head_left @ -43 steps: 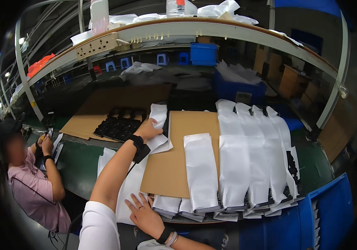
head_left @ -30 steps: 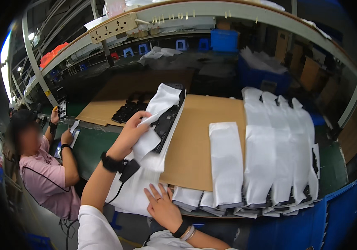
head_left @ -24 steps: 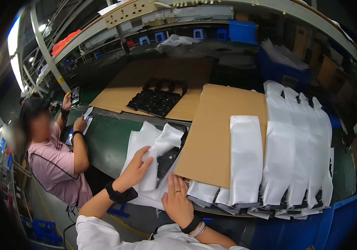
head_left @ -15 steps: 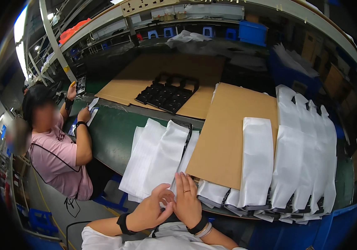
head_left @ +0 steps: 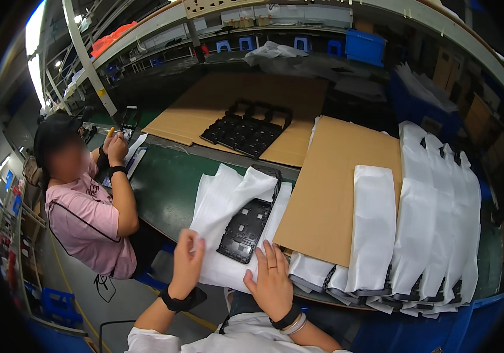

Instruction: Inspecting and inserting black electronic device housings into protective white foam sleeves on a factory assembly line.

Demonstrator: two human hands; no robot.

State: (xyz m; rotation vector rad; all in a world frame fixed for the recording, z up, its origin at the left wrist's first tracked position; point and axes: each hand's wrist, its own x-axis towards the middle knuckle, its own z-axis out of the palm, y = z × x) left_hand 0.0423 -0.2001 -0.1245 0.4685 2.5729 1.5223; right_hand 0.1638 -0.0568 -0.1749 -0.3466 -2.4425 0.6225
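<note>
Black molded plastic panel (head_left: 245,232) is lying slantwise on a white wrapping sheet (head_left: 219,197), near the front edge of the green surface (head_left: 166,191). Its long, narrow face is showing raised ribs, shallow recesses and several small pale rectangular spots, with a dull sheen and rounded corners at the end toward the front edge. A fold of the sheet is covering its upper left part, and a dark rim is jutting out at its far end. The right hand (head_left: 272,285) is spreading its fingers on the sheet just beside the panel's near right corner. The left hand (head_left: 187,265) is curving its fingers, thumb apart, by the sheet's left side; whether it is touching the sheet, I cannot tell. Brown cardboard (head_left: 328,188) is lying to the panel's right.
</note>
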